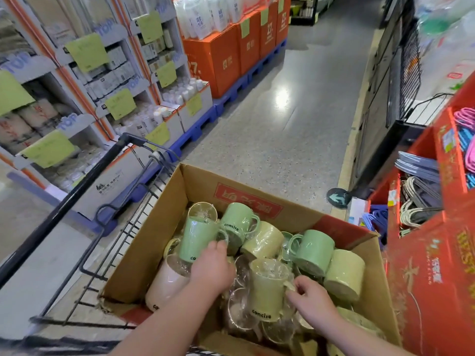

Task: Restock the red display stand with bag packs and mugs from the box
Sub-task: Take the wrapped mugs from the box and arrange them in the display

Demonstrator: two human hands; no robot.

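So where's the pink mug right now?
Head view: the pink mug lies in the box's near-left corner, just left of the left hand, next to a green mug.

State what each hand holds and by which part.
The left hand grips the plastic-wrapped green ceramic mug by its side near the base; the right hand pinches the plastic-wrapped yellow-green ceramic mug by its handle.

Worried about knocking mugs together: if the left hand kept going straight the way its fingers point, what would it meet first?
The left hand points forward into the box and holds the wrapped green mug. Straight on, it would probably push that into the second green mug behind; depth is unclear.
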